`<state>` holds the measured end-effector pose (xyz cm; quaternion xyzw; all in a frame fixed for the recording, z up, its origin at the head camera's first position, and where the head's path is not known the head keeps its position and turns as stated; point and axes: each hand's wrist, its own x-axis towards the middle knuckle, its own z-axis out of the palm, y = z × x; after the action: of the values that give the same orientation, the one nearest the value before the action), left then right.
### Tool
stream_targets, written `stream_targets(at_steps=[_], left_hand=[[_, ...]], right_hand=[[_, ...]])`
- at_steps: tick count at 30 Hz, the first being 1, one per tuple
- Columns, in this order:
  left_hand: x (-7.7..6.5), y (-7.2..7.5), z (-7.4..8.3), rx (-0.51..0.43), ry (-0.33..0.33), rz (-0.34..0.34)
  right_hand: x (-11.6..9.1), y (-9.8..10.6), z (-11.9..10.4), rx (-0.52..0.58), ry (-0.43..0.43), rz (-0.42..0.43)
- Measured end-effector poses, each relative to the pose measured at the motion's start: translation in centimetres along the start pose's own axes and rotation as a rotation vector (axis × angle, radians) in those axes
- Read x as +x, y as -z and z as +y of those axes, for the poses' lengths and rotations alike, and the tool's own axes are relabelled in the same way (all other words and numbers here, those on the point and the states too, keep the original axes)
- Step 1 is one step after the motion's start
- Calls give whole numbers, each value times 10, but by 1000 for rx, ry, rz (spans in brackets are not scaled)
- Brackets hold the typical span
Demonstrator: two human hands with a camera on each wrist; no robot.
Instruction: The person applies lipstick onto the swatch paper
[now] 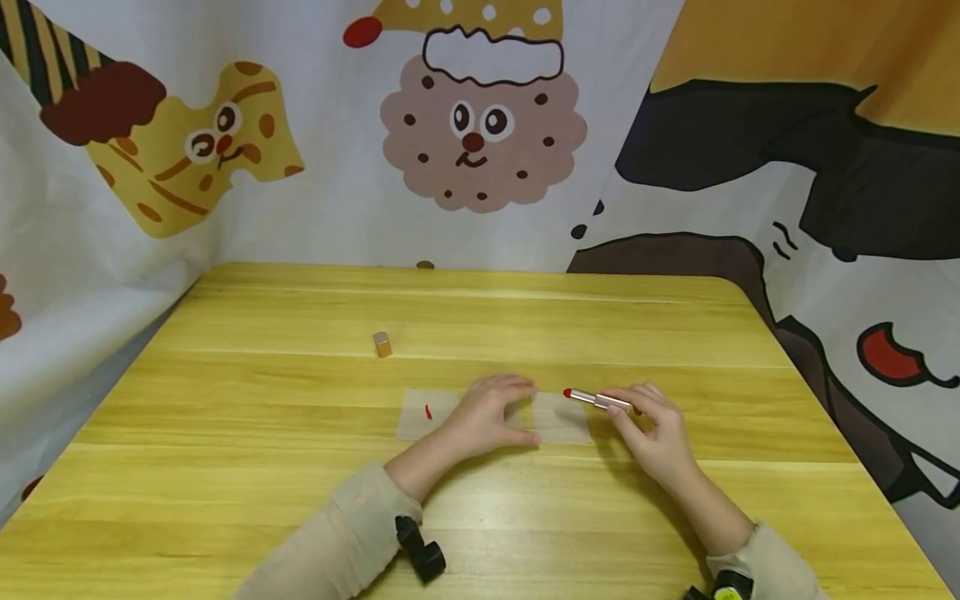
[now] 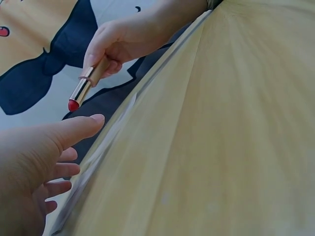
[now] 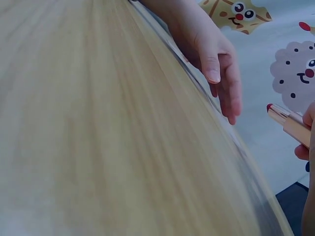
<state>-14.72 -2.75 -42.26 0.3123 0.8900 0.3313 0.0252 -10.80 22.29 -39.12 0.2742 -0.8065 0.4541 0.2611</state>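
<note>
Over the translucent sheet [image 1: 558, 417], the right hand [image 1: 652, 433] is pinching the lipstick's [image 1: 596, 401] rigid gold barrel, soft tip exposed; left hand [image 1: 487, 417] is pressing flat, fingers relaxed.

Makeshift home-style recording corner, pale wooden table [image 1: 300, 467] boxed in on three sides by hung cartoon-print cloth [image 1: 480, 133], cookie faces and gingerbread shapes, wrist camera straps [image 1: 420, 550] on the sleeves
</note>
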Motion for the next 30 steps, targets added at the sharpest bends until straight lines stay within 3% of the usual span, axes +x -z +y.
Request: stream_targets(at_steps=[23,30], left_hand=[[7,-4,5,30,33,-38],[7,-4,6,36,46,-53]], right_hand=[[-2,6,-7,-62,-28,-21],[-10,3,15,-87,-36,-40]])
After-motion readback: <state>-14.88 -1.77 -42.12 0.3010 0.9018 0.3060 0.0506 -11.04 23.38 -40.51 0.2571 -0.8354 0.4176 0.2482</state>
